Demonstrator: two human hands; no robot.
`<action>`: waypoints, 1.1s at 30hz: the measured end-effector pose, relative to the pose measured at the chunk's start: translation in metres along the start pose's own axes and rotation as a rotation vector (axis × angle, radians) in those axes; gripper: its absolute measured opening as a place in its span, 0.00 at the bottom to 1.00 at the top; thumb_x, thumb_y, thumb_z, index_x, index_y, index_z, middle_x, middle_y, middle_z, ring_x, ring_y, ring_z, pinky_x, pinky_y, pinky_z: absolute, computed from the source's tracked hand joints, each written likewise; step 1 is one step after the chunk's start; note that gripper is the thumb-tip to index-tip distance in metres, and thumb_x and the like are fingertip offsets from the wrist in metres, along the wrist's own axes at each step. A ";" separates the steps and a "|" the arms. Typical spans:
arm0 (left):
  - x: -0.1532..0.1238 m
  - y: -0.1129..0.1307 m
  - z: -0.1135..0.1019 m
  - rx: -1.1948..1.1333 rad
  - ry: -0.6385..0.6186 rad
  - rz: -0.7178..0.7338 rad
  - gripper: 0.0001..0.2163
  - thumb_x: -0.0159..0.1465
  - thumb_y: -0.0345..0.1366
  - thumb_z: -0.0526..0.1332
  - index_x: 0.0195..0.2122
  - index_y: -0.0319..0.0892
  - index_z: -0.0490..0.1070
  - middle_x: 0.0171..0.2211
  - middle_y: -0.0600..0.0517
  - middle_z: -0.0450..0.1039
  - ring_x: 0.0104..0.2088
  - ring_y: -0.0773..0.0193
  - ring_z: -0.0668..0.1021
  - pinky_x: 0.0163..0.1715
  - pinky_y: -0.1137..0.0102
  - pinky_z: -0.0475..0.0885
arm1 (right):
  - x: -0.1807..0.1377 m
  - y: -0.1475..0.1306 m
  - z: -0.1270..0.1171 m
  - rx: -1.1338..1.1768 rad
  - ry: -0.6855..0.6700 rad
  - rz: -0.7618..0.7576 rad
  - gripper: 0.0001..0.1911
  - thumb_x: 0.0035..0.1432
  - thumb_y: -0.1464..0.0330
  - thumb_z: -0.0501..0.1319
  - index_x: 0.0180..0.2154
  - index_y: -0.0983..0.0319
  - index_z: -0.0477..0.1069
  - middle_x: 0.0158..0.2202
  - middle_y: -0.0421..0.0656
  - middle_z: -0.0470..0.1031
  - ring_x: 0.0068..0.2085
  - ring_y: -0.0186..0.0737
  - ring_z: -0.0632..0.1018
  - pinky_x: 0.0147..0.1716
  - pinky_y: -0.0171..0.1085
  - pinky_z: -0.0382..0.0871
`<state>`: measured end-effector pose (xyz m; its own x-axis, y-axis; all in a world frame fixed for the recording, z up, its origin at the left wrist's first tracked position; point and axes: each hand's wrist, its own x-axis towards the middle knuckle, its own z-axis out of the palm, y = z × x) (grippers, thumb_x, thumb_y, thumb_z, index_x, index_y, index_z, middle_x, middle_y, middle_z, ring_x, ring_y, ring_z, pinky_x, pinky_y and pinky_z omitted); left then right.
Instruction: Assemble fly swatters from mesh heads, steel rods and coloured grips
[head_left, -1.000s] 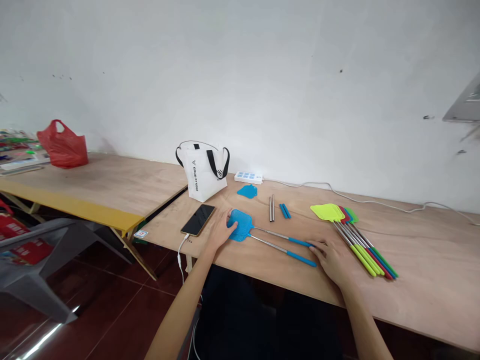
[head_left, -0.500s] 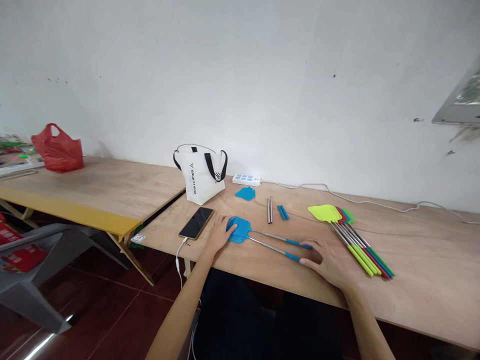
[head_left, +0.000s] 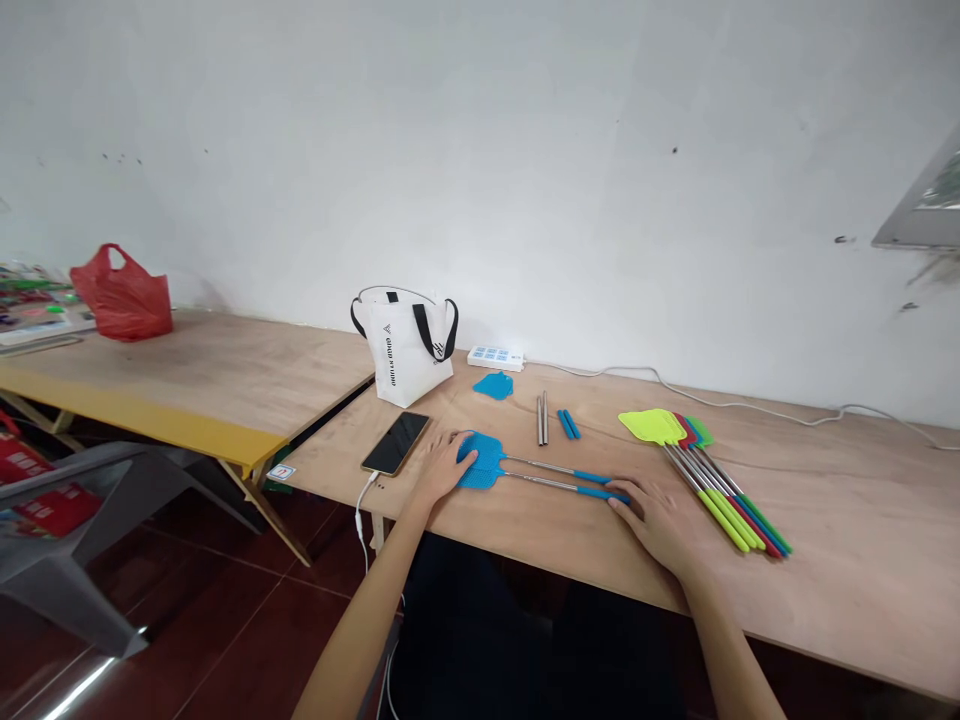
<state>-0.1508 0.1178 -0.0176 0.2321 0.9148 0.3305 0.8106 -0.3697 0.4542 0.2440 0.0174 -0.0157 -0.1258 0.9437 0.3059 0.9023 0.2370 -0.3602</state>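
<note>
Two blue fly swatters lie on the table in front of me, their heads overlapping and their metal shafts side by side, pointing right. My left hand rests on the left edge of the heads, thumb on top, pressing them together. Around the ends of the blue handles my right hand is closed, thumb on the near handle and fingers at the far one. Beyond them are loose blue swatter heads, metal tubes and blue grips.
A fanned stack of yellow, red, blue and green fly swatters lies to the right. A charging phone, a white bag and a power strip stand left and behind. On the neighbouring table sits a red plastic bag.
My right hand has pushed the near handle away from me, so the two handles lie closer together and nearly parallel. My left hand stays on the heads.
</note>
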 end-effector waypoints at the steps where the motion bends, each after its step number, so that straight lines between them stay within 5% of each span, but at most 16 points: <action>1: 0.000 0.000 0.000 0.006 0.000 0.001 0.19 0.71 0.46 0.54 0.60 0.48 0.67 0.58 0.46 0.69 0.58 0.49 0.70 0.59 0.55 0.63 | 0.000 0.002 0.002 -0.015 0.009 0.012 0.19 0.68 0.56 0.50 0.55 0.50 0.71 0.58 0.43 0.74 0.59 0.50 0.73 0.58 0.54 0.65; 6: 0.001 -0.001 0.002 0.014 0.000 0.009 0.16 0.71 0.45 0.55 0.57 0.48 0.71 0.58 0.46 0.68 0.59 0.50 0.69 0.60 0.56 0.63 | -0.002 0.014 0.016 -0.092 0.103 0.117 0.25 0.69 0.57 0.45 0.62 0.55 0.63 0.62 0.47 0.70 0.63 0.51 0.70 0.60 0.56 0.62; 28: -0.001 0.000 0.002 0.005 0.014 0.011 0.16 0.71 0.45 0.55 0.55 0.48 0.72 0.58 0.46 0.69 0.58 0.48 0.70 0.60 0.54 0.62 | -0.002 0.023 0.024 -0.122 0.084 0.107 0.26 0.69 0.56 0.44 0.62 0.55 0.65 0.63 0.46 0.70 0.62 0.51 0.70 0.61 0.56 0.61; 33: 0.007 0.009 -0.008 -0.177 0.087 -0.018 0.15 0.68 0.44 0.58 0.52 0.46 0.73 0.54 0.45 0.73 0.56 0.50 0.73 0.59 0.56 0.66 | -0.002 0.023 0.023 -0.109 0.082 0.105 0.26 0.69 0.56 0.45 0.62 0.55 0.65 0.64 0.46 0.69 0.64 0.51 0.69 0.62 0.56 0.60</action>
<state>-0.1459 0.1194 -0.0050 0.1649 0.9071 0.3873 0.7055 -0.3829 0.5964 0.2555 0.0264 -0.0449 0.0015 0.9389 0.3441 0.9487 0.1075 -0.2973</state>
